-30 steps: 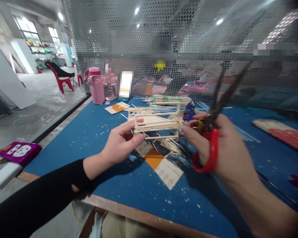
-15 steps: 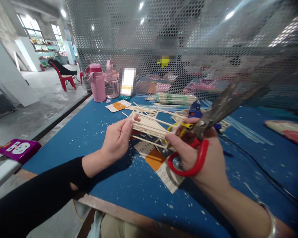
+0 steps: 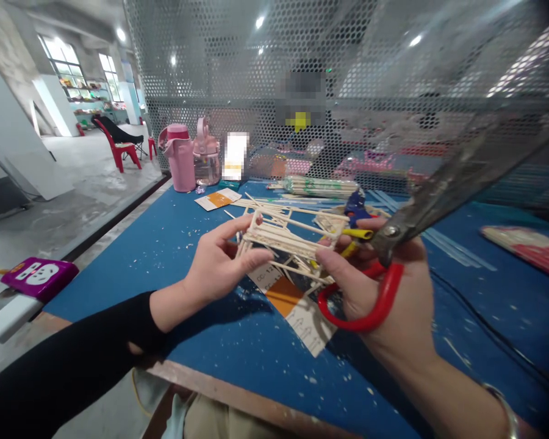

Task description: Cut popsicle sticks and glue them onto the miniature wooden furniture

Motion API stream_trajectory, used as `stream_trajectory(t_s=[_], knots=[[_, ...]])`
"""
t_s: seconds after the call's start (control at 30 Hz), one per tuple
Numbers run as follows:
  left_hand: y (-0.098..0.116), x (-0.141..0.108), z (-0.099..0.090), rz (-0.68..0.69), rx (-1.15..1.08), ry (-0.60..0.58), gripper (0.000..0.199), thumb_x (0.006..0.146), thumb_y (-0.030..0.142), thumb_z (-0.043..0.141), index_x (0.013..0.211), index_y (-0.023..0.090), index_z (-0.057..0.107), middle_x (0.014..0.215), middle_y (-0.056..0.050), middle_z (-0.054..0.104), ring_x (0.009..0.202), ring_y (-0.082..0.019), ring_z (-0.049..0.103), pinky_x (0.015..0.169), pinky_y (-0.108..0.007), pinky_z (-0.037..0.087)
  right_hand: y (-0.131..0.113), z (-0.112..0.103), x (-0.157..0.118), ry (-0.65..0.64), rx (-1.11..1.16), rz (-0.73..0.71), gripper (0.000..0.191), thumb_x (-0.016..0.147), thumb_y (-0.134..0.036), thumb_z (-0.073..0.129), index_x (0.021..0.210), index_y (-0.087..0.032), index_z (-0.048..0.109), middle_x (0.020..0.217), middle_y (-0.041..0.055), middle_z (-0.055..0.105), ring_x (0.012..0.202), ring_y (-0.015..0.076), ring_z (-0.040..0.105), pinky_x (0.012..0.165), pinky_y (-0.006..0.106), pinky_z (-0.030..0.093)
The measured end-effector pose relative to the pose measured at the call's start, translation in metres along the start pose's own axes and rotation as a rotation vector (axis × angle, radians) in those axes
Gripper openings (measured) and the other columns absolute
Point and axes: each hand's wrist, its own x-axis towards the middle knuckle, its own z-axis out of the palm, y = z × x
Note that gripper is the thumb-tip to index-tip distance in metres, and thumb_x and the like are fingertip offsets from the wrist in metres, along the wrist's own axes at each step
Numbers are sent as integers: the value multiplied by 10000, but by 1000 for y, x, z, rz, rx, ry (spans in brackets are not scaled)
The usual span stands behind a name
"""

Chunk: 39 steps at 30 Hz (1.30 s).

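Above the table, a small frame model of thin wooden sticks [image 3: 293, 239] is held between both hands. My left hand [image 3: 219, 262] grips its left end, with the thumb in front and the index finger along the top. At the right end, the thumb of my right hand [image 3: 398, 305] presses on the sticks. Scissors [image 3: 388, 292] with red handles also sit in my right hand, their metal blades pointing up and to the right. Yellow handles [image 3: 357, 234] of another tool show by the right fingers, mostly hidden.
A white and orange printed card [image 3: 302, 311] lies below the model on the blue table [image 3: 165, 244]. Behind it are loose sticks, a bagged stick bundle [image 3: 320, 186], a blue glue gun [image 3: 357, 204], and pink bottles [image 3: 181, 161]. A purple power strip [image 3: 39, 275] is at left. Perforated metal mesh [image 3: 238, 73] stands behind.
The stick frame has tilted and shifted slightly right. My left thumb and index finger have spread wider around its end. My right hand and the scissors have moved a little right.
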Motion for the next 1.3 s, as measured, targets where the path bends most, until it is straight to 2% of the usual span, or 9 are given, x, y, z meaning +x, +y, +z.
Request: stream_trajectory(t_s=[0.1, 0.23, 0.47, 0.63, 0.73, 0.8, 0.97, 1.2, 1.3], knots=[[-3, -1, 4, 112, 108, 92, 555, 619, 430, 798, 1052, 127, 630, 1051, -122, 687, 829, -181, 659, 683, -275, 567, -3, 3, -6, 1, -46, -57, 424, 614, -223, 759, 932, -271, 482, 770, -51, 593, 702, 152, 633, 735, 329, 535], [-2, -1, 8, 143, 194, 175, 338, 741, 378, 713, 982, 150, 647, 964, -78, 698, 795, -160, 645, 713, -288, 558, -9, 5, -14, -49, -99, -66, 404, 678, -221, 738, 961, -303, 463, 800, -48, 607, 728, 157, 643, 741, 329, 534], [-2, -2, 8, 89, 169, 195, 344, 909, 416, 471, 1008, 167, 688, 859, -45, 698, 643, -117, 610, 577, -243, 546, -9, 5, -15, -51, -51, -24, 434, 677, -186, 739, 988, -304, 460, 815, -44, 627, 762, 165, 657, 772, 333, 539], [1, 4, -4, 162, 456, -18, 373, 948, 357, 385, 965, 155, 698, 675, -24, 676, 582, -115, 602, 560, -236, 505, -5, -1, -8, 6, -23, -93, 400, 619, -170, 761, 910, -310, 525, 781, -36, 617, 727, 188, 650, 711, 366, 557], [5, 9, -14, 295, 680, -167, 304, 928, 268, 438, 834, 182, 714, 824, -46, 729, 763, -150, 660, 701, -272, 510, -4, -5, -4, 9, -17, -70, 427, 602, -159, 768, 925, -324, 543, 777, -32, 617, 738, 200, 650, 671, 365, 561], [7, 11, -17, 348, 680, -125, 209, 883, 247, 538, 789, 187, 715, 881, -50, 741, 803, -156, 668, 720, -266, 506, -3, -7, -3, 9, -10, -60, 447, 590, -159, 776, 934, -328, 547, 777, -30, 618, 743, 206, 649, 662, 367, 560], [9, 8, -13, 329, 596, 93, 139, 821, 211, 627, 697, 172, 678, 687, -24, 707, 633, -119, 615, 612, -234, 473, -3, -8, -3, -12, 15, -77, 393, 586, -172, 778, 867, -333, 556, 793, -25, 620, 743, 213, 644, 714, 407, 556], [15, 4, -10, 359, 645, 99, 204, 863, 209, 506, 684, 164, 593, 637, -12, 597, 597, -110, 533, 582, -245, 431, -3, -6, -1, -8, 49, -95, 390, 590, -150, 762, 860, -344, 560, 750, -35, 619, 736, 212, 638, 746, 416, 541], [14, 7, -9, 199, 458, 125, 216, 877, 253, 484, 695, 169, 567, 619, 2, 560, 560, -105, 519, 553, -242, 444, 0, -9, 3, -24, 84, -62, 384, 586, -155, 761, 848, -343, 552, 734, -42, 611, 725, 205, 633, 736, 407, 534]])
